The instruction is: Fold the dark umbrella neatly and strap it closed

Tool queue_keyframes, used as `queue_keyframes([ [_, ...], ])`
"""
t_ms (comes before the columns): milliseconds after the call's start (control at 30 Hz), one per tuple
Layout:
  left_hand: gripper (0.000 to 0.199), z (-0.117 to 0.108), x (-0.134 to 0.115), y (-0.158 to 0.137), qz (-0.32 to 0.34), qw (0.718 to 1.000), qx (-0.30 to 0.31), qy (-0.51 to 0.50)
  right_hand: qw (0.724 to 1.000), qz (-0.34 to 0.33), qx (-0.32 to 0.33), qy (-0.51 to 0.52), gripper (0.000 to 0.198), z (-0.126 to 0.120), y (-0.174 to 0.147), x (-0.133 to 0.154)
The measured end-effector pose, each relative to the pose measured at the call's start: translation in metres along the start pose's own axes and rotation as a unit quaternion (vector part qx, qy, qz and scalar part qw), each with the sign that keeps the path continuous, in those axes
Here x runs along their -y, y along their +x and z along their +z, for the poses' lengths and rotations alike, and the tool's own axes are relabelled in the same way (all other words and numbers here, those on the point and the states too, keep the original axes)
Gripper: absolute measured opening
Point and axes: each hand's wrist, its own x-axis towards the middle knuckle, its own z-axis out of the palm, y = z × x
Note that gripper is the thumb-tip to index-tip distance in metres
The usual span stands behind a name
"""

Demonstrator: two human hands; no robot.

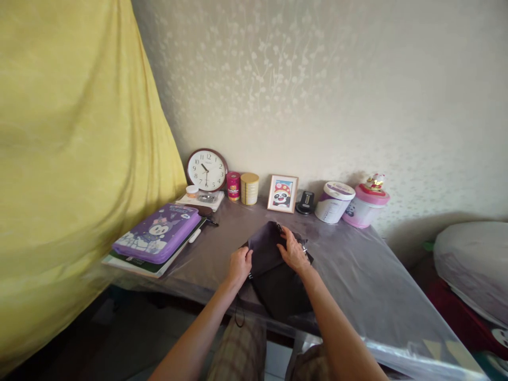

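A black folding umbrella lies loosely bunched at the front of the table, its fabric creased and partly spread. My left hand is closed on the fabric's left edge, thumb on top. On the other side, my right hand grips the upper right part, with fingers curled over the cloth near some small metal rib ends. From the left side a thin black cord loop hangs over the table edge. The umbrella's handle cannot be made out.
A plastic-covered table stands against the wall. At left, a purple case rests on books beside a yellow curtain. Along the back are a clock, a red can, a yellow tin, a framed panda picture and tubs.
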Motion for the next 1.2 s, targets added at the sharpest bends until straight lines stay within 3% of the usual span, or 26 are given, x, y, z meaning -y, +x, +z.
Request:
queue_keyframes([
  [100, 0.026, 0.003, 0.001, 0.002, -0.015, 1.000, 0.015, 0.006, 0.998, -0.029, 0.000, -0.058, 0.058, 0.000, -0.002, 0.009],
  [233, 0.023, 0.006, 0.002, 0.006, -0.031, 0.999, 0.031, 0.011, 0.984, -0.114, 0.060, -0.120, 0.027, -0.001, -0.005, 0.021],
  [333, 0.020, 0.006, 0.004, 0.010, -0.043, 0.998, 0.044, 0.018, 0.975, -0.108, 0.084, -0.176, 0.016, -0.001, -0.006, 0.023],
  [433, 0.015, 0.002, 0.004, 0.011, -0.053, 0.998, 0.040, 0.023, 0.973, -0.068, 0.062, -0.211, 0.018, -0.005, -0.007, 0.022],
  [533, 0.036, -0.006, 0.001, 0.003, -0.045, 0.998, -0.011, 0.031, 0.973, -0.070, 0.066, -0.209, 0.019, -0.011, -0.009, 0.019],
  [633, 0.035, -0.013, -0.001, -0.013, 0.045, 0.997, -0.052, 0.034, 0.973, -0.079, 0.073, -0.205, 0.018, -0.016, -0.013, 0.017],
  [700, 0.032, -0.013, -0.001, -0.024, 0.116, 0.992, -0.029, 0.035, 0.974, -0.083, 0.073, -0.196, 0.017, -0.021, -0.014, 0.017],
  [767, 0.033, -0.010, 0.001, -0.032, 0.146, 0.989, -0.001, 0.040, 0.979, -0.087, 0.079, -0.167, 0.018, -0.030, -0.016, 0.020],
  [967, 0.037, -0.003, 0.006, -0.038, 0.138, 0.989, 0.009, 0.045, 0.984, -0.058, 0.164, -0.032, 0.024, -0.071, -0.038, 0.036],
  [1067, 0.036, -0.002, 0.005, -0.037, 0.131, 0.990, 0.004, 0.045, 0.972, -0.070, 0.223, -0.027, 0.026, -0.084, -0.057, 0.042],
  [1200, 0.035, 0.001, 0.007, -0.037, 0.126, 0.991, -0.006, 0.050, 0.955, -0.092, 0.272, -0.070, 0.047, -0.085, -0.080, 0.047],
])
